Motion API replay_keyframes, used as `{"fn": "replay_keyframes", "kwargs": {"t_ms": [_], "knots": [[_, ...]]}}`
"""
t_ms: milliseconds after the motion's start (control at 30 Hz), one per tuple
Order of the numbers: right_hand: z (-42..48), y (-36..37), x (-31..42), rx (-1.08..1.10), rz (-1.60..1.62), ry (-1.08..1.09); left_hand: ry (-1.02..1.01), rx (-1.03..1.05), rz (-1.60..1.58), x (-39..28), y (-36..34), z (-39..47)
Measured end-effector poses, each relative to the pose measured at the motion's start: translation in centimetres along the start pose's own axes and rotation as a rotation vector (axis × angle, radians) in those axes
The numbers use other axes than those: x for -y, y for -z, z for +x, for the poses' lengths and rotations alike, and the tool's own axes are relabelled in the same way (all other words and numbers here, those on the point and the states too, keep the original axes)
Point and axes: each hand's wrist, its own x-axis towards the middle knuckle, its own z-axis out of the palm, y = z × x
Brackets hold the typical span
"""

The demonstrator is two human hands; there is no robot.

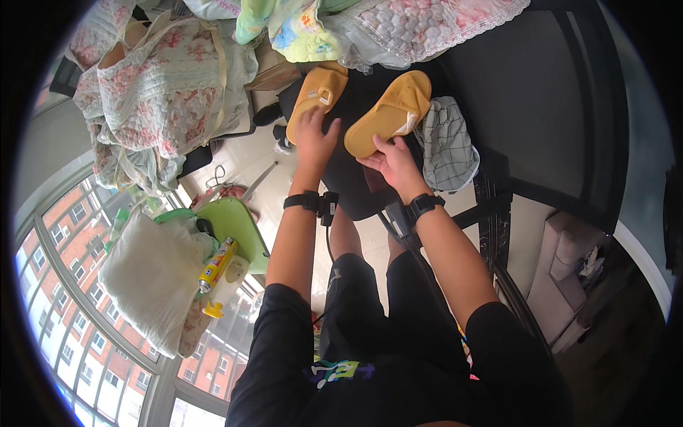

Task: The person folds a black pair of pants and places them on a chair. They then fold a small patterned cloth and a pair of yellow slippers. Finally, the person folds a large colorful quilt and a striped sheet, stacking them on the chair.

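Two yellow fabric slippers lie before me over a black padded surface (355, 187). The heel of the right slipper (373, 131) is pinched by my right hand (394, 160), thumb on top and fingers beneath. My left hand (316, 136) reaches over the heel end of the left slipper (326, 85), its thumb and fingers apart; whether it touches the sole is hard to tell. Both slippers point away from me, with white tags or lining showing at their openings. A grey checked cloth (448, 141) sits just right of the right slipper.
Floral quilted fabric (165, 91) hangs at upper left, with more bedding (405, 26) along the top. At left, a green chair (235, 219) stands near a white pillow (155, 277) and a yellow spray can (219, 264). A large black panel (528, 107) fills the right; a sofa (560, 283) lies beyond.
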Motion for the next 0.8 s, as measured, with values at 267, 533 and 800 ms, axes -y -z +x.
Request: {"fn": "replay_keyframes", "kwargs": {"t_ms": [267,533,800], "knots": [[12.2,3.5,2.3,-0.332,0.073,0.297,0.191,0.144,0.317,3.9,-1.3,1.0],[-2.8,4.9,0.2,0.107,-0.905,0.197,-0.004,0.263,-0.095,3.4,3.5,-2.0],[-14.9,16.3,4.7,-0.091,-2.115,0.803,-0.287,0.336,-0.023,-7.3,0.9,1.3]]}}
